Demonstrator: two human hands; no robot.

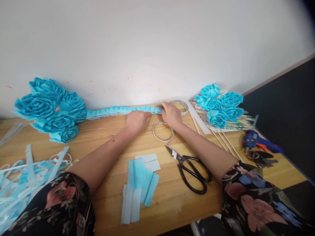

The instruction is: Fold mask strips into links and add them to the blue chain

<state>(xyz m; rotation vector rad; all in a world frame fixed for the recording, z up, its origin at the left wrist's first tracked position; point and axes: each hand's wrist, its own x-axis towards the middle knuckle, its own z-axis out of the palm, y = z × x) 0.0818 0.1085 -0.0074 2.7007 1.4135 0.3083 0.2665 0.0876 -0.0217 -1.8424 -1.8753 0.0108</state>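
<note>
A long pleated strip of light blue, fabric-like material [110, 112] lies along the wall at the back of the table. My left hand [138, 120] is closed over its front edge, with the fingertips mostly hidden. At the strip's right end, my right hand [171, 114] has its fingers curled down and pinching the material. A tape roll [153, 131] lies just in front of my right hand, and a second tape roll [185, 105] is right behind it. Black-handled scissors [194, 170] rest nearer to me, below my right forearm. Flat folded blue pieces [140, 178] lie overlapping between my forearms.
Large blue rosette flowers [59, 111] are bunched at the left. Smaller blue flowers on sticks [218, 103] lie at the right. A blue glue gun [258, 141] and keys [262, 159] are near the right edge. Cut strips [27, 182] pile at the left front.
</note>
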